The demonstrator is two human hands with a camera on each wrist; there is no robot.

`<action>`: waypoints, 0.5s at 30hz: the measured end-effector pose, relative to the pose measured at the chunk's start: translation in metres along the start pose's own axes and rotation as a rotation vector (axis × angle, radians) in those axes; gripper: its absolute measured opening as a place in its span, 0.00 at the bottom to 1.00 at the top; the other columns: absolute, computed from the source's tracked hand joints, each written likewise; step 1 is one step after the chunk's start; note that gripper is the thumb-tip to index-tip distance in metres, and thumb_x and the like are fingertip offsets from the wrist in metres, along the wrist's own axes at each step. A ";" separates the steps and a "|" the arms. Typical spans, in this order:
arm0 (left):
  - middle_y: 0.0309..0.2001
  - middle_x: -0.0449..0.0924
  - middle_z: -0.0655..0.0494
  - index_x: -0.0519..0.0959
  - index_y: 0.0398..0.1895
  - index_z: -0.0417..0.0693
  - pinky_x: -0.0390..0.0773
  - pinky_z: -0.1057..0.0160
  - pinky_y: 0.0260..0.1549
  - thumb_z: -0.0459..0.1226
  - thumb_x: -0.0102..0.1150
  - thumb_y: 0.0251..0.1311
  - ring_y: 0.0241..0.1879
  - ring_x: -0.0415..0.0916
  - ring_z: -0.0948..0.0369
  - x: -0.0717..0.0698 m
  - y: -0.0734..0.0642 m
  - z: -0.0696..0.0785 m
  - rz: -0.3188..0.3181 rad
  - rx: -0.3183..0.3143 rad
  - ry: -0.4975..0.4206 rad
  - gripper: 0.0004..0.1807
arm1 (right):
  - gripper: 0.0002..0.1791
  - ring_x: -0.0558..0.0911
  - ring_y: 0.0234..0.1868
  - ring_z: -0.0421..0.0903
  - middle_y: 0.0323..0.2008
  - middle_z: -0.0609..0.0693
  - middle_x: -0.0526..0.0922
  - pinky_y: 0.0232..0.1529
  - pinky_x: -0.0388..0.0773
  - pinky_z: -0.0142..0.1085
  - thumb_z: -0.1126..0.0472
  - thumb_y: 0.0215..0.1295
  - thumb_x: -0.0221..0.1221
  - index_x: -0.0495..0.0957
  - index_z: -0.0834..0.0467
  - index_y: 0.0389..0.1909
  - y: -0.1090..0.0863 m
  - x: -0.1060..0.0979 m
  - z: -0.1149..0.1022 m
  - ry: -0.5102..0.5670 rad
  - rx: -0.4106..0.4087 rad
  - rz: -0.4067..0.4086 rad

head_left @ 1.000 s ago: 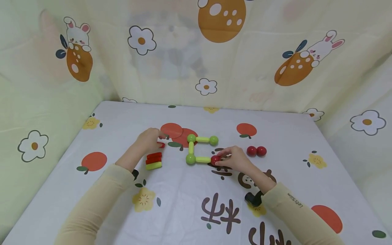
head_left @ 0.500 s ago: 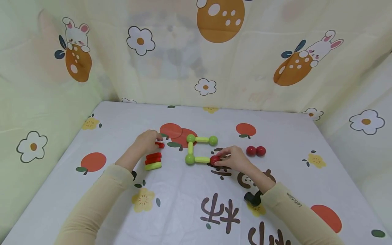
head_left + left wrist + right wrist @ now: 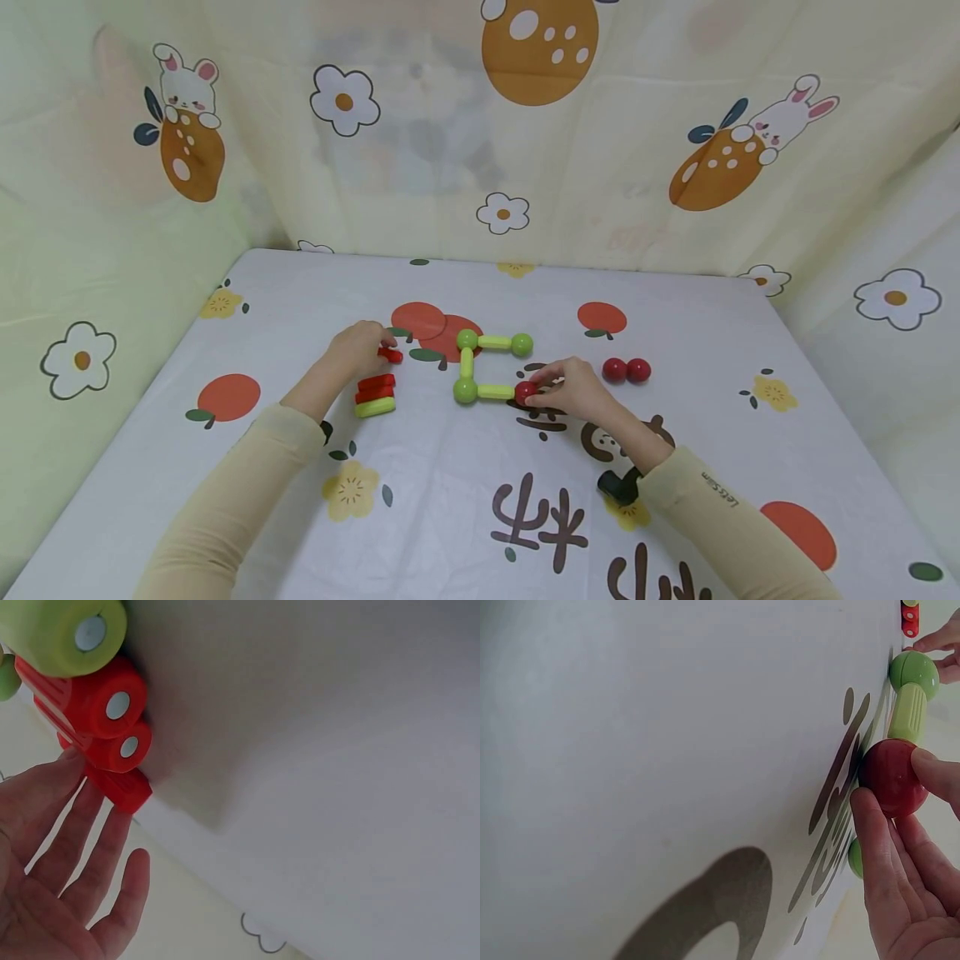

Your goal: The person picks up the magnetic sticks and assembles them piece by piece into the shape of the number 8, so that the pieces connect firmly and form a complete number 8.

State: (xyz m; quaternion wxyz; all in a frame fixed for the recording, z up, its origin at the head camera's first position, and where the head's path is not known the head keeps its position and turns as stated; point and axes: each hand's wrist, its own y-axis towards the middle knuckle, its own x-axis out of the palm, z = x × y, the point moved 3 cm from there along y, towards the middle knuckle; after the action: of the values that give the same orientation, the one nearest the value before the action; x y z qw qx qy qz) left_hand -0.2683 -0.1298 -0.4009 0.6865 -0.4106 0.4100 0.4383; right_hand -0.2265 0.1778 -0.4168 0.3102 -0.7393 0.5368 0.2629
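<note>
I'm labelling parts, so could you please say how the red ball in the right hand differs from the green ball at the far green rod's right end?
The red ball is deep red, the green ball bright green. The right hand pinches the red ball; no hand touches the green ball. The red ball sits against the near green rod, the green ball against the far green rod. Both are round and look similar in size.

Rods point(image 3: 496, 342) are red or lime, balls point(image 3: 466, 390) green or deep red, the tablecloth point(image 3: 442, 492) flower-printed white.
</note>
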 end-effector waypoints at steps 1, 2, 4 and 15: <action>0.48 0.76 0.46 0.78 0.50 0.42 0.73 0.53 0.47 0.32 0.59 0.55 0.49 0.69 0.51 0.000 0.000 0.000 0.003 0.003 0.001 0.17 | 0.17 0.77 0.32 0.46 0.39 0.55 0.81 0.30 0.76 0.32 0.60 0.48 0.69 0.82 0.61 0.40 0.000 0.000 0.000 -0.001 -0.004 0.000; 0.48 0.76 0.46 0.78 0.50 0.42 0.73 0.53 0.47 0.32 0.59 0.55 0.49 0.69 0.51 0.000 0.000 0.000 0.005 0.006 0.002 0.17 | 0.17 0.77 0.32 0.46 0.39 0.55 0.81 0.29 0.76 0.32 0.60 0.48 0.69 0.82 0.61 0.40 0.000 0.000 0.000 -0.002 -0.008 -0.001; 0.48 0.76 0.46 0.78 0.50 0.42 0.73 0.53 0.47 0.32 0.59 0.55 0.49 0.69 0.50 0.001 0.000 -0.001 0.008 0.004 -0.005 0.17 | 0.16 0.77 0.32 0.46 0.39 0.55 0.81 0.30 0.76 0.32 0.60 0.48 0.69 0.82 0.61 0.39 0.000 0.000 0.000 0.002 -0.010 -0.001; 0.47 0.76 0.46 0.78 0.49 0.43 0.73 0.54 0.46 0.32 0.60 0.55 0.47 0.70 0.51 0.002 0.000 -0.001 0.012 0.007 0.004 0.17 | 0.17 0.77 0.33 0.46 0.39 0.54 0.81 0.31 0.77 0.33 0.60 0.47 0.69 0.82 0.61 0.39 0.001 0.001 0.000 -0.001 -0.014 -0.002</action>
State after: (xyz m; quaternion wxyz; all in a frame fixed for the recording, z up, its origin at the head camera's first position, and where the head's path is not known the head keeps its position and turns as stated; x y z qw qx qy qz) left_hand -0.2679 -0.1306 -0.4033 0.6845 -0.4064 0.4155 0.4402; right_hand -0.2272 0.1773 -0.4177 0.3057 -0.7417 0.5342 0.2667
